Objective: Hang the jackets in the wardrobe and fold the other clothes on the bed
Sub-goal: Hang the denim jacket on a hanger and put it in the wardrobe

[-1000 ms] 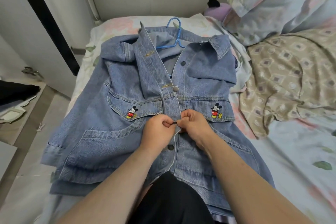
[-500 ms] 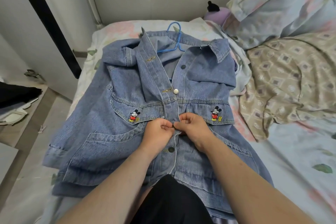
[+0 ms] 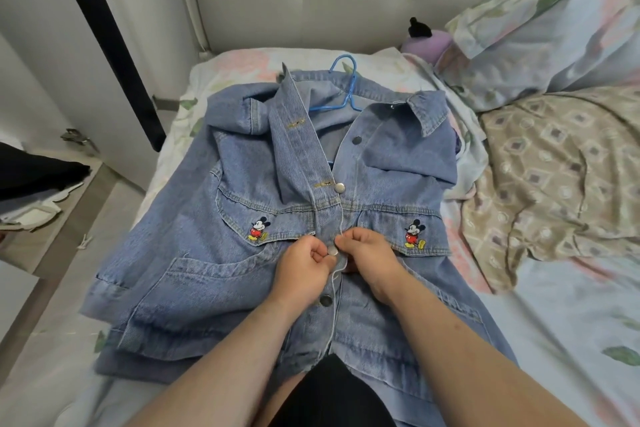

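Denim jacket (image 3: 242, 270) flat on bed (image 3: 571, 322), blue hanger (image 3: 343, 87) inside collar, left hand (image 3: 304, 263) and right hand (image 3: 367, 256) pinching placket at 1 snap button (image 3: 333, 251)

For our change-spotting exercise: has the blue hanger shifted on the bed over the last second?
No. The blue hanger keeps its place, below-left of the purple plush toy; only the view shifted.

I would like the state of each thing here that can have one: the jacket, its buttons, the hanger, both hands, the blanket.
Denim jacket: flat on the bed, front up, collar open.
Top button: undone.
Middle button: between the fingertips of both hands.
Blue hanger: inside the jacket, hook out past the collar.
Left hand: pinches the jacket's front edge.
Right hand: pinches the opposite front edge.
Beige blanket: crumpled.
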